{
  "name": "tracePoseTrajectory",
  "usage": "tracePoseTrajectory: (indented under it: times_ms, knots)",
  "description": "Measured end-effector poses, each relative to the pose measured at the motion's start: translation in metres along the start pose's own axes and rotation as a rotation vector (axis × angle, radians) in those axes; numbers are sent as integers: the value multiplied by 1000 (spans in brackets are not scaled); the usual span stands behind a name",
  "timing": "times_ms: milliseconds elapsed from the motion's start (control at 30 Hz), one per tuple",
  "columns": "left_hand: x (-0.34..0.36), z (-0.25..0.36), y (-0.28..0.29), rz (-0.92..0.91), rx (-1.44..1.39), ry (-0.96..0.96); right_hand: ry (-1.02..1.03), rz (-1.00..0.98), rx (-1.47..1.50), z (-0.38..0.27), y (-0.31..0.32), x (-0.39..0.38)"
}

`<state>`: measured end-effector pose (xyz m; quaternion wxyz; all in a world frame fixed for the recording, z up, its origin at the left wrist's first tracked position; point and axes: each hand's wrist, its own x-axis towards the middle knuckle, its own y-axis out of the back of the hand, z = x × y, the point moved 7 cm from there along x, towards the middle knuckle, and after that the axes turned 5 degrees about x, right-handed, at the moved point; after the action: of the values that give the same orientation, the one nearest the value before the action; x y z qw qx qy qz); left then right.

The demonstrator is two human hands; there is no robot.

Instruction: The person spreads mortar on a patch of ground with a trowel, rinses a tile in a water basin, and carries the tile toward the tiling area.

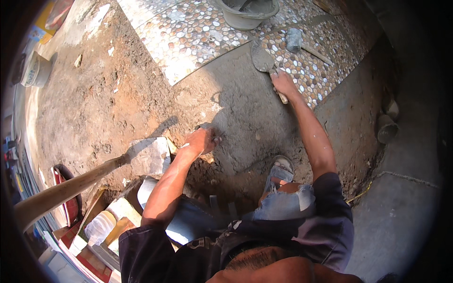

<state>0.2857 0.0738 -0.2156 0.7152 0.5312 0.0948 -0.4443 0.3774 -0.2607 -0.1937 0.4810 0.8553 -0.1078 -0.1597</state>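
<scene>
Beside the pebble-faced slabs [188,35], working the mortar bed [250,113] with a trowel [262,57]

Seemingly spreading and levelling, judging by the grey bed reaching back from the slabs toward the knees. Gripping the trowel in the right hand [284,84], wrapping the fingers closely around the wooden handle, with its butt poking out behind the palm. Holding the blade at the inner corner between bed and pebbles; not showing how firmly it is pressing. Hanging the left hand [200,141] low at the bed's left edge, curling the fingers inward, but hiding whether pinching anything or touching the mortar.

Next, probably calling for drawing the blade nearly flat across the bed, staying off the pebbles and evening out the rougher near edge.

Showing a rounded blade on the trowel, wearing a grey coat close to the mortar's own colour. Looking fairly smooth and damp across the bed's middle, turning crumbly nearer the body. Having a mallet [294,40] lying on the pebbles just right of the blade, and a bucket [229,19] standing beyond.
</scene>
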Motion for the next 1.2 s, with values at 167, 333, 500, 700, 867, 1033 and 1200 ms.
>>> tracePoseTrajectory:
  times_ms: [167, 333, 500, 700, 867, 1033, 1200]
  knots:
    - [10, 2, -9, 5, 30, -23, -55, -69, 0, -9, -17, 16]
    - [9, -1, -9, -5, 15, -36, -210, -279, 309, 6, -36, 28]
    - [6, 0, -7, 21, 42, -39, 2, -93, 213, 16, -47, 48]
    - [8, -2, -11, 3, 86, -29, -117, -65, 358, 7, -68, 54]
    - [7, 5, -5, -16, 76, -21, 289, -187, -232, -49, -84, 13]
    - [7, 11, -5, -59, 72, -23, -10, -164, 68, -47, -63, 1]
    - [5, 15, -4, -39, 94, -41, 115, -157, -157, -41, -64, 16]
